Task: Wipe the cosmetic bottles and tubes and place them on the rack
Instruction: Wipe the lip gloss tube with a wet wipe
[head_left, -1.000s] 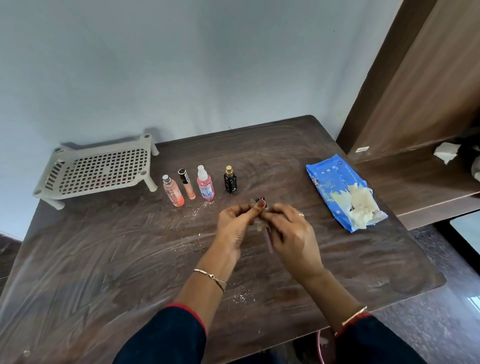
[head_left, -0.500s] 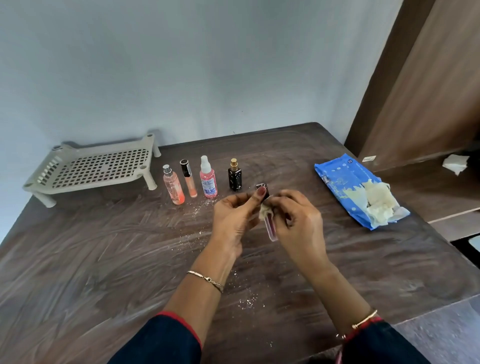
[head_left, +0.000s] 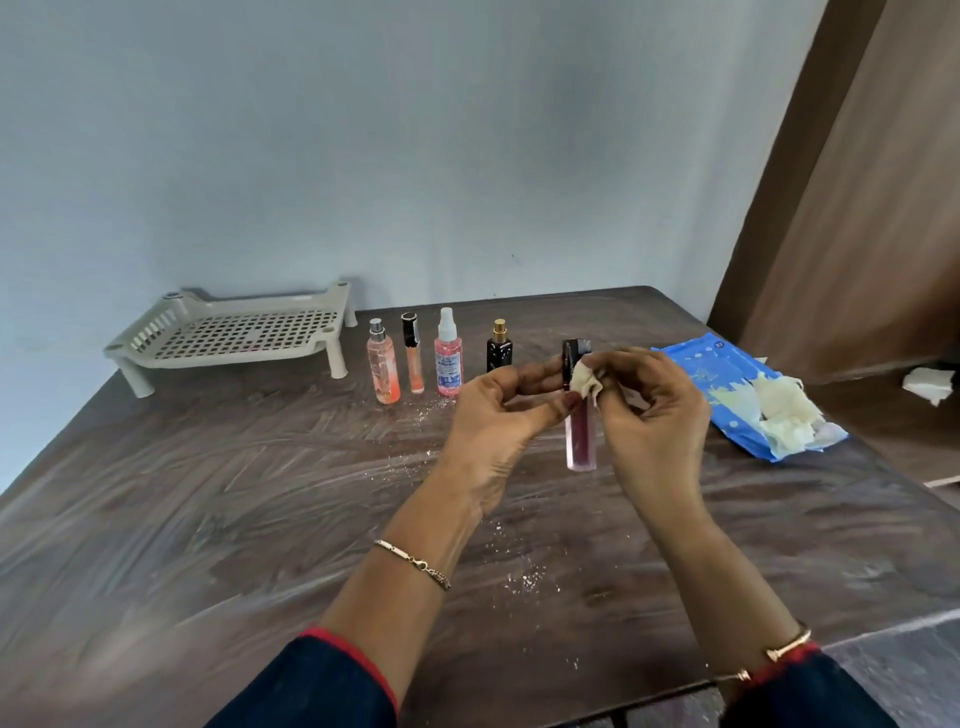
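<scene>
My left hand (head_left: 496, 415) pinches a dark red lip-gloss tube (head_left: 579, 439) with a black cap, held upright above the table. My right hand (head_left: 649, 415) presses a small crumpled white wipe (head_left: 586, 382) against the tube just below the cap. Behind my hands stand a peach spray bottle (head_left: 383, 366), a slim orange tube with a black cap (head_left: 413, 353), a pink spray bottle (head_left: 448, 356) and a small black bottle with a gold cap (head_left: 500, 347). The beige slotted rack (head_left: 234, 332) sits at the far left with nothing on it.
A blue wipes pack (head_left: 727, 384) with used white wipes (head_left: 779, 405) piled on it lies at the right of the brown table (head_left: 208, 493). White crumbs speckle the table's middle. A wooden shelf with a crumpled tissue (head_left: 930, 384) stands at the right.
Both hands have lifted the tube higher and turned it upright; more of its body now shows below my fingers. The view has tilted upward, toward the wall.
</scene>
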